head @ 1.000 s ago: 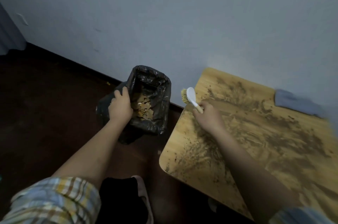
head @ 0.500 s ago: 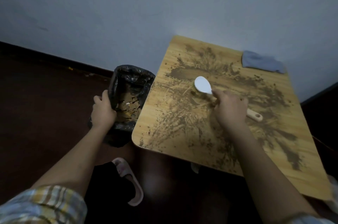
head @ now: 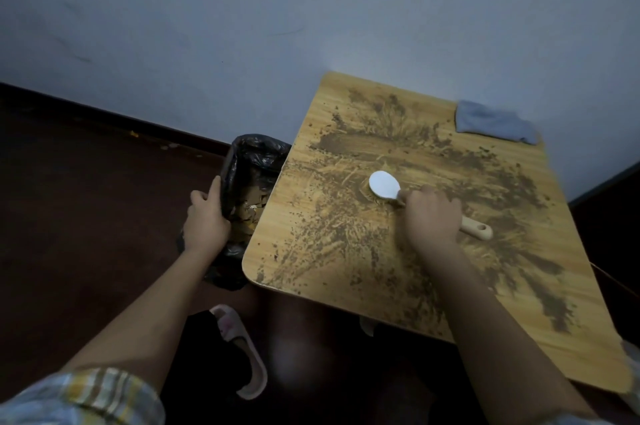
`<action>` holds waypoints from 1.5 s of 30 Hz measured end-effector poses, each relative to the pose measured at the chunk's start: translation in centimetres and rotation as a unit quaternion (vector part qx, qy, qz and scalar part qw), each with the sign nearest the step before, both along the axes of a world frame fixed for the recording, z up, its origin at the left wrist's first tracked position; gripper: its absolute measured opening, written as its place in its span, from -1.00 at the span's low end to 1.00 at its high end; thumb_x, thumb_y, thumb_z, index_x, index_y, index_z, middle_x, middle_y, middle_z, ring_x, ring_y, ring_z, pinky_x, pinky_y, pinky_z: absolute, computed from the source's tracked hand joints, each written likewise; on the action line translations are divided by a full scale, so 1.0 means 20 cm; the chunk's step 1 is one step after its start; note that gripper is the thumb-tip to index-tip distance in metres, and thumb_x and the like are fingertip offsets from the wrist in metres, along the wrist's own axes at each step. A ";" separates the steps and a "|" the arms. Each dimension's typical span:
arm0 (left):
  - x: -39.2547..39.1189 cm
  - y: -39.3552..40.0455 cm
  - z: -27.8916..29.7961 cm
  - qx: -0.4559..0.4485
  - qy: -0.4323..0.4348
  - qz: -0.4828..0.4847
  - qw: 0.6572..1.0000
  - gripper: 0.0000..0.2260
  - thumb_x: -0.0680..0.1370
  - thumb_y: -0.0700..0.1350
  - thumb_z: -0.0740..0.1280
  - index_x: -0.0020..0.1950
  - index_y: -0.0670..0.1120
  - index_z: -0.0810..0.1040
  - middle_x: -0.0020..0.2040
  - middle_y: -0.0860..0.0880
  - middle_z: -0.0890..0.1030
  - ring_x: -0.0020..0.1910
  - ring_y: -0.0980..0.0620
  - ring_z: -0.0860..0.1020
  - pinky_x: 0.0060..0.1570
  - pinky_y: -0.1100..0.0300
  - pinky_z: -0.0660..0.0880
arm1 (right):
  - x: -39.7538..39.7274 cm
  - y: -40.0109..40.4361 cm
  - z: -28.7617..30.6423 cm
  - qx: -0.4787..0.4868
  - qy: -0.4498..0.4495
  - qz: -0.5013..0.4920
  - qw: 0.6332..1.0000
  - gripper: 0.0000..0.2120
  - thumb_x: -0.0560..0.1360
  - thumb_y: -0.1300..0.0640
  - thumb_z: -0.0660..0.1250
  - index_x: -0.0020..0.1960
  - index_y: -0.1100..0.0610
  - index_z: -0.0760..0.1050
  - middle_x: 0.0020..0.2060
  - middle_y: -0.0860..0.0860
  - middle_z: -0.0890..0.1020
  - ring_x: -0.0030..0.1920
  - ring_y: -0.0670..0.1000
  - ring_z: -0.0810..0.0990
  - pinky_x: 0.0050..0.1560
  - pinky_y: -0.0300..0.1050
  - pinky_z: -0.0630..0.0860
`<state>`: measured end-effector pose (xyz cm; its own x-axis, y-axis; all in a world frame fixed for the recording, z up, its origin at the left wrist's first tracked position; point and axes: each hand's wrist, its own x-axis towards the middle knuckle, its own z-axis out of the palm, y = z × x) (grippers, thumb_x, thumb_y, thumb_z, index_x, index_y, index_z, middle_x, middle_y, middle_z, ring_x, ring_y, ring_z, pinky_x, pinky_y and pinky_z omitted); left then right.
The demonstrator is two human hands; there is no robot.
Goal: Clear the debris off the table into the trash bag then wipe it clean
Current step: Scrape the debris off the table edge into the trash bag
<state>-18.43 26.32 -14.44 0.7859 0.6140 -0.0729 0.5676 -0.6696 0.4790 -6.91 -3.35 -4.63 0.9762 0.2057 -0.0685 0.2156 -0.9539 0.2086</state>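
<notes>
A light wooden table (head: 304, 272) carries brown debris (head: 349, 144) smeared and scattered over most of its top. My right hand (head: 431, 220) grips the wooden handle of a white-backed brush (head: 384, 184), whose bristles rest on the debris near the table's middle. Against the table's left edge stands a black trash bag (head: 256, 154), open, with brown and tan scraps inside. My left hand (head: 206, 220) grips the bag's near left rim.
A grey-blue cloth (head: 491, 124) lies at the table's far right corner by the pale wall. A pink slipper (head: 242, 348) sits on the dark floor below the table's near left corner. Dark baseboard runs along the wall.
The brush went from the table's left edge by the bag to the middle of the table. My left hand has kept its hold on the bag rim. The view swung right.
</notes>
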 end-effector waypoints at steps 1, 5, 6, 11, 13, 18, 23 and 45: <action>0.00 0.00 0.00 0.000 -0.001 0.000 1.000 -0.34 0.48 -0.33 0.22 0.54 -0.04 0.09 0.22 -0.25 0.29 -0.03 -0.29 0.45 -0.07 -0.14 0.48 | 0.00 0.02 0.00 0.004 0.000 0.005 1.000 -0.68 0.59 0.16 0.15 0.28 -0.08 0.48 0.08 0.05 0.53 0.12 0.11 0.52 0.12 -0.01 0.34; -0.01 0.00 0.00 -0.005 0.000 0.004 1.000 -0.33 0.48 -0.34 0.23 0.54 -0.03 0.09 0.22 -0.24 0.30 -0.03 -0.27 0.45 -0.09 -0.13 0.49 | 0.00 0.14 -0.01 0.072 -0.006 0.072 0.995 -0.65 0.60 0.15 0.16 0.33 -0.13 0.45 0.07 0.04 0.54 0.12 0.12 0.53 0.10 -0.01 0.36; -0.01 0.01 0.00 -0.004 0.001 0.005 1.000 -0.32 0.48 -0.34 0.23 0.54 -0.03 0.09 0.22 -0.24 0.30 -0.02 -0.27 0.45 -0.09 -0.12 0.49 | 0.01 0.16 -0.01 0.086 -0.015 0.080 0.993 -0.64 0.60 0.14 0.17 0.34 -0.13 0.44 0.07 0.05 0.54 0.11 0.12 0.54 0.08 -0.01 0.36; -0.01 0.02 0.00 0.003 -0.002 0.009 1.000 -0.32 0.48 -0.35 0.22 0.55 -0.03 0.09 0.21 -0.24 0.31 -0.01 -0.27 0.44 -0.12 -0.08 0.47 | 0.04 0.16 0.00 0.087 -0.030 0.043 0.995 -0.67 0.59 0.15 0.17 0.28 -0.12 0.48 0.13 0.06 0.54 0.14 0.13 0.53 0.11 0.01 0.36; -0.01 0.03 0.00 0.008 -0.005 0.006 1.000 -0.32 0.48 -0.35 0.22 0.55 -0.03 0.09 0.21 -0.24 0.31 -0.02 -0.26 0.45 -0.14 -0.07 0.47 | 0.03 0.18 0.00 0.068 -0.013 0.053 0.996 -0.66 0.60 0.15 0.15 0.30 -0.13 0.47 0.14 0.06 0.53 0.16 0.13 0.52 0.13 0.01 0.36; -0.01 0.03 0.02 0.016 0.001 -0.002 1.000 -0.32 0.48 -0.34 0.24 0.55 -0.02 0.08 0.22 -0.21 0.31 0.00 -0.22 0.44 -0.17 -0.03 0.45 | 0.01 0.32 -0.02 0.039 -0.005 0.100 0.994 -0.66 0.59 0.17 0.15 0.28 -0.10 0.48 0.05 0.05 0.54 0.10 0.13 0.53 0.10 -0.01 0.36; -0.01 0.03 0.04 0.020 0.006 -0.006 1.000 -0.31 0.49 -0.34 0.24 0.55 -0.02 0.08 0.23 -0.20 0.30 0.02 -0.22 0.43 -0.16 -0.03 0.44 | 0.01 0.47 -0.02 0.085 0.012 0.140 0.986 -0.62 0.59 0.19 0.17 0.34 -0.11 0.44 0.08 0.06 0.53 0.10 0.13 0.53 0.16 0.04 0.35; 0.01 0.04 0.05 0.017 0.014 -0.004 1.000 -0.32 0.49 -0.34 0.21 0.55 -0.01 0.06 0.23 -0.17 0.29 0.07 -0.19 0.40 -0.18 0.06 0.35 | 0.03 0.75 -0.01 0.019 -0.022 0.193 0.981 -0.73 0.57 0.17 0.25 0.22 -0.06 0.51 0.02 0.02 0.53 0.08 0.09 0.54 0.05 0.01 0.32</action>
<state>-18.27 27.18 -13.38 0.7894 0.6095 -0.0732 0.5739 -0.6905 0.4403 -6.40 11.56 -4.91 0.8270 0.5621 -0.0136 0.5540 -0.8104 0.1906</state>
